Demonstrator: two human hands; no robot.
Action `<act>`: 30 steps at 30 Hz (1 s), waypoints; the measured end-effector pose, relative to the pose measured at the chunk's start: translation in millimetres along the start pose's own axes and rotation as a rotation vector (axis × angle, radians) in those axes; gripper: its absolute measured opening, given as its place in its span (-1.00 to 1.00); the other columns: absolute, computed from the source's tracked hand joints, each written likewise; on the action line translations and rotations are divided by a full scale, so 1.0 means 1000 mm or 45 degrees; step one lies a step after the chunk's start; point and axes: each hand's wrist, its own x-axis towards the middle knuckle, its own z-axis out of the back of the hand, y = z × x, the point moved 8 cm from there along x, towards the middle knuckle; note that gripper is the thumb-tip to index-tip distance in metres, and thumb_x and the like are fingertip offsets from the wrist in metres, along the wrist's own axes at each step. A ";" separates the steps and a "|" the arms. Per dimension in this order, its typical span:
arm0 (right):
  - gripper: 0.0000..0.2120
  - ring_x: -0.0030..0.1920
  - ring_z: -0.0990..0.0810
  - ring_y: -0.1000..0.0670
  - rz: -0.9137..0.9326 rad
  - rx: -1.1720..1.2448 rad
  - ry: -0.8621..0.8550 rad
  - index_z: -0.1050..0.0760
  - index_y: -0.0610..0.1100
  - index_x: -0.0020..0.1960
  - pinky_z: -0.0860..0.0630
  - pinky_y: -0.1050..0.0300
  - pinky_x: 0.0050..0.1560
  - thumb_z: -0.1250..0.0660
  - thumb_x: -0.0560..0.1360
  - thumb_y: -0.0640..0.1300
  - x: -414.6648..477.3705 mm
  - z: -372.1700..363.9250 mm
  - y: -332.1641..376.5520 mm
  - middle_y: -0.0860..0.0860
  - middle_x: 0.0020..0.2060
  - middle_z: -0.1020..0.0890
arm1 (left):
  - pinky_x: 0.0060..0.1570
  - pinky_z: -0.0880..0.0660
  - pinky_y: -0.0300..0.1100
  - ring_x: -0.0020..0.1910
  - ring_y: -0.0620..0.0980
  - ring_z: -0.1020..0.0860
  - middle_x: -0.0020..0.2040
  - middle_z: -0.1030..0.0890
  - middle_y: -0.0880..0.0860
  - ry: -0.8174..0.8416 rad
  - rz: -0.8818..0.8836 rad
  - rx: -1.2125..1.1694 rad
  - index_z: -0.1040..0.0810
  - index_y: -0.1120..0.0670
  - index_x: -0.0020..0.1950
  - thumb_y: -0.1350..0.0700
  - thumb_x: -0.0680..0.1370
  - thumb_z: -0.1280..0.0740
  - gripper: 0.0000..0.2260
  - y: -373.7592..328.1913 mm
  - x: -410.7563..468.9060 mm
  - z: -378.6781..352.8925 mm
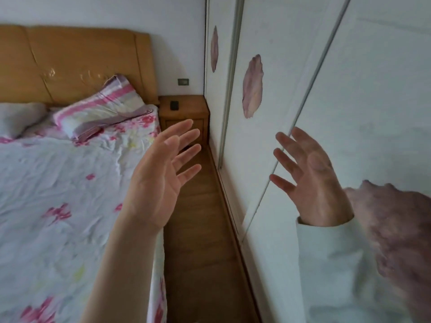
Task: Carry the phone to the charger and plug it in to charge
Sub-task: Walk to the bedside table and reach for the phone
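Observation:
Both hands are raised in front of me, palms facing inward, fingers spread, holding nothing. My left hand [161,176] hovers over the bed's right edge and the floor strip. My right hand [310,180], in a white sleeve, is close to the wardrobe door. A small dark object [174,105], possibly the phone or a charger, lies on the wooden nightstand [184,115] far ahead in the corner. A dark wall socket [183,82] sits on the wall above the nightstand. No cable is visible.
A bed [58,194] with a floral white-and-pink sheet and a striped pillow [100,108] fills the left. White sliding wardrobe doors [268,89] with petal prints line the right. A narrow wooden floor strip [198,229] runs between them to the nightstand.

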 end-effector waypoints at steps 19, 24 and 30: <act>-0.08 0.40 -0.46 0.10 -0.057 0.115 0.363 -0.43 0.25 0.25 -0.45 -0.05 0.24 -0.46 -0.05 0.54 0.377 -0.120 -0.098 0.22 0.35 -0.51 | 0.37 -0.43 0.18 0.37 0.05 -0.55 0.35 -0.62 -0.02 -0.304 -0.076 0.143 -0.60 -0.10 0.29 -0.04 0.55 -0.23 -0.66 0.008 0.309 0.135; -0.02 0.41 -0.44 0.09 -0.070 0.131 0.479 -0.40 0.23 0.27 -0.43 -0.03 0.24 -0.46 -0.09 0.55 0.481 -0.150 -0.111 0.20 0.36 -0.49 | 0.36 -0.45 0.15 0.33 0.03 -0.59 0.30 -0.65 -0.03 -0.418 -0.124 0.155 -0.60 -0.13 0.23 -0.04 0.53 -0.23 -0.69 0.003 0.393 0.162; -0.02 0.41 -0.44 0.09 -0.091 0.166 0.539 -0.40 0.22 0.28 -0.41 -0.10 0.32 -0.47 -0.07 0.54 0.583 -0.182 -0.128 0.19 0.39 -0.48 | 0.35 -0.46 0.17 0.33 0.06 -0.59 0.26 -0.66 -0.03 -0.436 -0.153 0.146 -0.65 -0.14 0.19 -0.02 0.55 -0.22 -0.71 0.003 0.484 0.193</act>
